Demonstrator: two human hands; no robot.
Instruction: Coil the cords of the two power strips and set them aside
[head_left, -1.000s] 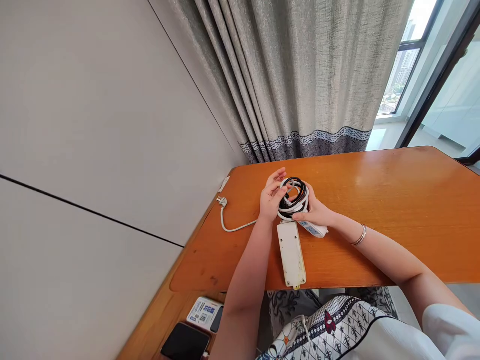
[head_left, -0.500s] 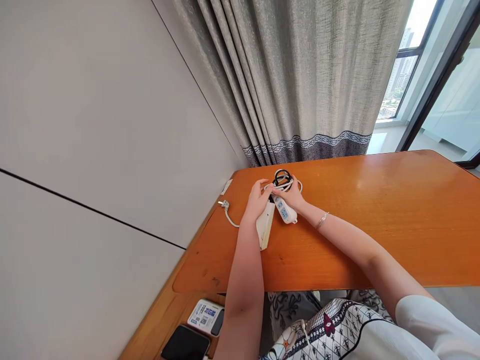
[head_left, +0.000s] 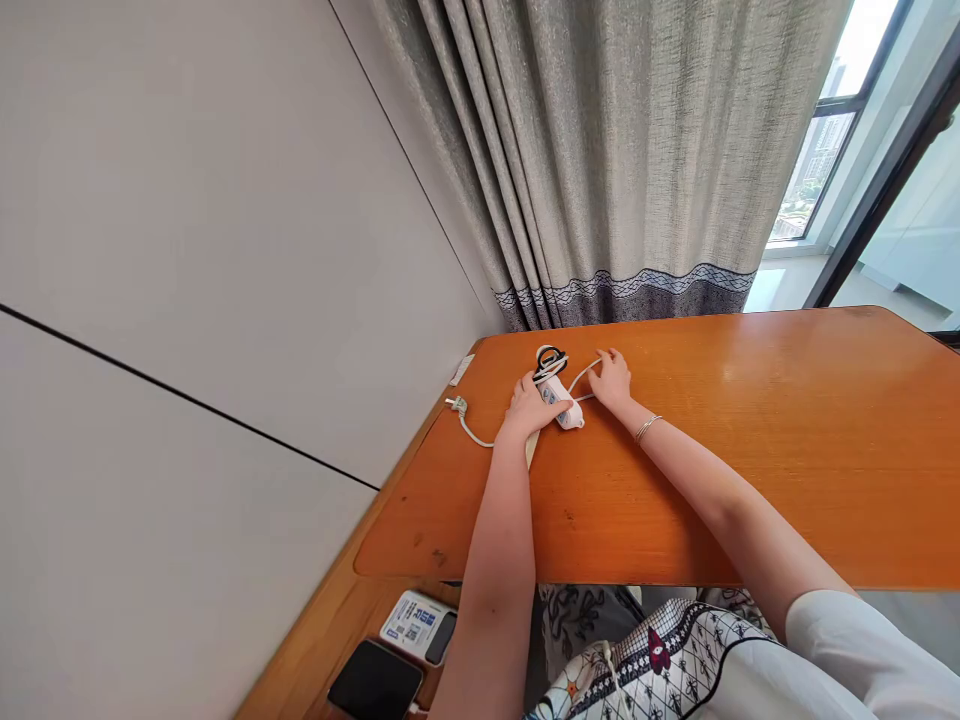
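Note:
My left hand is closed on a small white power strip with blue-grey sockets, its thumb lying across the top. Farther right, my right hand pinches a loop of white cord that runs back to the strip. A coil of black cable, tangled with white cord, lies just beyond the strip. Partly hidden under my left wrist is a longer cream power strip. A grey-white plug on a cord rests to the left on the tabletop.
The orange wooden table meets a pale wall panel at its left. A small white object lies by that edge. Below, a black phone and a white printed box sit on a ledge. A grey curtain hangs behind.
My right hand has moved right, drawing a loop of white cord away from the coil. My left hand has shifted from the cord bundle onto the small power strip.

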